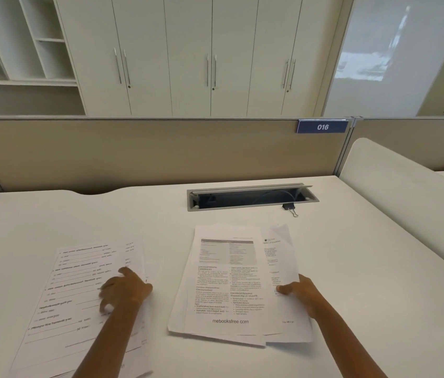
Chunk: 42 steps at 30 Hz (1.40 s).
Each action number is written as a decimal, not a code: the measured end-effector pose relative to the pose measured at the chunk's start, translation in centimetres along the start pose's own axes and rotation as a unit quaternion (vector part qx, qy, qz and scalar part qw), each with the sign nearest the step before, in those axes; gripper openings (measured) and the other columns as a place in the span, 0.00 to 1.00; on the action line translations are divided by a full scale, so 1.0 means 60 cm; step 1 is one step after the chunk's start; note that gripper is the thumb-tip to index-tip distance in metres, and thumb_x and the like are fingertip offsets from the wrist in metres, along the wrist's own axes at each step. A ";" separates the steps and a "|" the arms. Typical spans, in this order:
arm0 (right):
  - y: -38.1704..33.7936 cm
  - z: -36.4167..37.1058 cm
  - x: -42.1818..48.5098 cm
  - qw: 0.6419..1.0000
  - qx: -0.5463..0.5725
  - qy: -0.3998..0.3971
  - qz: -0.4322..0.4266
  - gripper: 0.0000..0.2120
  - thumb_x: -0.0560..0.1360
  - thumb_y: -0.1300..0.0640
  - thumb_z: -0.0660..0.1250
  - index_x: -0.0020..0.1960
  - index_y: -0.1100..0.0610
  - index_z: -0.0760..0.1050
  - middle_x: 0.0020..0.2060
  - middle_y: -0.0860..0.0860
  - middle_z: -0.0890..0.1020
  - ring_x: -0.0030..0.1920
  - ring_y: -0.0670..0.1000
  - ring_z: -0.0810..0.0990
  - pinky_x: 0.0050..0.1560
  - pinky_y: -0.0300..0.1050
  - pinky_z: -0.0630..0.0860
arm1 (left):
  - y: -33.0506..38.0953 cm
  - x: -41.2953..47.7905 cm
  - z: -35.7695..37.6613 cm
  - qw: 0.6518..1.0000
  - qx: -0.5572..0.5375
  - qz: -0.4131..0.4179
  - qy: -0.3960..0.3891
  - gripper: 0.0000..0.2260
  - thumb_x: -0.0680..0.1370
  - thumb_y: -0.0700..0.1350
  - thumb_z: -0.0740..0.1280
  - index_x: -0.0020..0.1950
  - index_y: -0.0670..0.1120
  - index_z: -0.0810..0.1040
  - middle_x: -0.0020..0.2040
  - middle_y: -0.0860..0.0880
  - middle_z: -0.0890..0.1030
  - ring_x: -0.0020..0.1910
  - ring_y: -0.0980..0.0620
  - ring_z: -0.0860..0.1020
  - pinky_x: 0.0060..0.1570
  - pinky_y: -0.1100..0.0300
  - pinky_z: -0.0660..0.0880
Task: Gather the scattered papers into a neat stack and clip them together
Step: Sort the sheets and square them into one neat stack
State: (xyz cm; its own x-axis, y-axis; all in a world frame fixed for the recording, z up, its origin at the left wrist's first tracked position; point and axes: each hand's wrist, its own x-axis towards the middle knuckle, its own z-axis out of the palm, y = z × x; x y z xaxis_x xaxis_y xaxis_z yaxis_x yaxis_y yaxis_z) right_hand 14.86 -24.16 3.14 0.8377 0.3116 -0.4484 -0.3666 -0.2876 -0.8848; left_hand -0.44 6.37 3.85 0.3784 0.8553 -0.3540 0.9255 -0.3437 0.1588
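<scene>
- The left hand [124,289] lies flat on the left sheets [79,304], a loose spread of form-like pages on the white table [51,219] near its front left edge.
- Its fingers [104,302] are spread and pressed down on the top page, pointing left and toward the person; they are released, pinching nothing, and the paper runs out under them on every side.
- The right hand [301,291] is at the right edge of the middle pile [229,282], a rough heap of printed pages that lies in front of the person, apart from the left sheets with bare table between them.
- The thumb [283,289] sits on top of the rightmost page [280,257], which pokes out askew from under the top sheet; the other fingers are hidden beneath or behind the paper, so this looks like a pinch on the page's edge, though a full grasp cannot be confirmed.
- The pile's pages are misaligned, with corners showing at the top, right and bottom.
- A black binder clip [289,208] lies on the table beyond the pile, to its right, just beside the front rim of the open cable tray [250,197], well apart from both hands.
- A beige partition [160,154] with a blue tag reading 016 [322,127] stands behind the table.
</scene>
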 end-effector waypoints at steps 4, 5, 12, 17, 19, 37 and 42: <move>0.002 0.000 -0.002 1.000 0.001 0.000 0.000 0.18 0.68 0.74 0.65 0.57 0.69 0.73 0.54 0.65 0.80 0.51 0.67 0.79 0.51 0.58 0.78 | -0.005 -0.008 0.007 0.996 0.072 0.020 0.050 0.28 0.79 0.50 0.56 0.72 0.39 0.48 0.68 0.30 0.63 0.65 0.33 0.68 0.58 0.43 0.74; 0.002 -0.001 -0.002 1.000 0.002 -0.001 0.000 0.18 0.68 0.74 0.65 0.58 0.69 0.73 0.54 0.66 0.80 0.52 0.67 0.79 0.54 0.60 0.76 | -0.008 -0.009 0.009 0.994 0.091 0.029 0.060 0.27 0.79 0.49 0.55 0.72 0.39 0.48 0.67 0.31 0.65 0.64 0.35 0.70 0.57 0.45 0.75; 0.004 0.003 -0.004 1.000 0.010 -0.021 -0.005 0.18 0.68 0.74 0.66 0.58 0.68 0.73 0.55 0.65 0.80 0.53 0.67 0.79 0.57 0.62 0.75 | -0.013 -0.006 -0.028 0.984 -0.056 0.123 0.119 0.15 0.77 0.35 0.57 0.63 0.34 0.64 0.56 0.34 0.77 0.56 0.36 0.76 0.54 0.48 0.74; 0.006 0.025 -0.007 0.999 -0.004 -0.052 -0.010 0.18 0.69 0.72 0.67 0.58 0.65 0.73 0.54 0.63 0.80 0.51 0.65 0.80 0.51 0.57 0.78 | 0.049 -0.062 -0.075 0.961 -0.106 0.205 0.152 0.17 0.75 0.36 0.62 0.63 0.36 0.65 0.53 0.35 0.78 0.52 0.36 0.78 0.49 0.50 0.75; 0.006 0.036 -0.009 0.998 -0.014 -0.062 -0.013 0.18 0.69 0.71 0.68 0.58 0.65 0.73 0.54 0.62 0.81 0.49 0.63 0.81 0.46 0.52 0.79 | 0.084 -0.090 -0.077 0.955 -0.103 0.237 0.148 0.18 0.75 0.38 0.62 0.64 0.37 0.64 0.53 0.37 0.79 0.51 0.39 0.79 0.48 0.52 0.75; 0.012 0.062 -0.012 0.997 -0.069 -0.035 -0.008 0.25 0.77 0.40 0.53 0.60 0.59 0.74 0.55 0.58 0.80 0.54 0.58 0.80 0.58 0.52 0.76 | 0.189 -0.169 0.070 0.940 -0.080 0.313 -0.111 0.30 0.76 0.64 0.53 0.70 0.44 0.63 0.64 0.43 0.75 0.58 0.42 0.77 0.58 0.50 0.75; 0.014 0.074 -0.010 0.991 -0.130 0.002 -0.039 0.25 0.66 0.48 0.74 0.59 0.57 0.75 0.54 0.54 0.82 0.52 0.55 0.80 0.58 0.52 0.76 | 0.174 -0.144 0.065 0.922 -0.110 0.328 -0.172 0.25 0.78 0.56 0.58 0.71 0.45 0.63 0.66 0.43 0.73 0.59 0.44 0.77 0.62 0.51 0.72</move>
State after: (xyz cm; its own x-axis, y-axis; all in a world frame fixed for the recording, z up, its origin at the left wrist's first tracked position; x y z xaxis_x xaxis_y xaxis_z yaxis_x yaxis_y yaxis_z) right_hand 12.29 -20.58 2.08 0.8615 0.3378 -0.3792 -0.1850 -0.4866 -0.8538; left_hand 6.03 -6.13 5.01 0.8727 0.3050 -0.3813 0.4856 -0.6238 0.6125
